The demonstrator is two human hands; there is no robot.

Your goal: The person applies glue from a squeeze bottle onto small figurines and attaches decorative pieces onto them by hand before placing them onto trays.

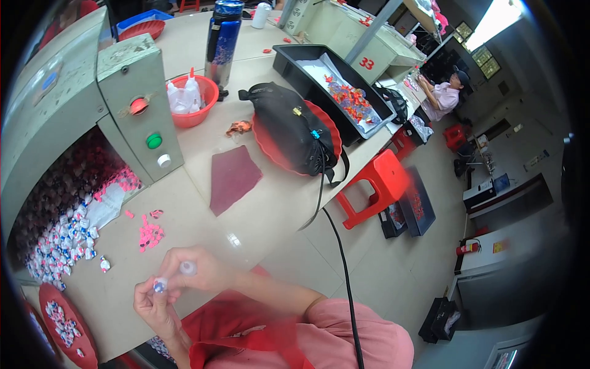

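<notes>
Close together over the near table edge, my two hands meet at a small white-and-blue figure piece (160,285). My left hand (150,307) pinches that piece between its fingers. Wrapped in my right hand (206,270) is a whitish squeeze bottle, its round end (188,268) facing up; its tip is hidden by the fingers. Beyond the hands lie several small pink pieces (150,235). A single white-and-blue figure (105,264) sits to their left, near a big heap of similar figures (64,243).
A grey machine housing (135,92) with buttons stands at left. A red plate (52,301) holds more figures. Farther back are a red bowl (208,101) of squeeze bottles, a tumbler (224,40), a black bag (286,126) and a black tray (292,64). A black cable (345,264) hangs at right.
</notes>
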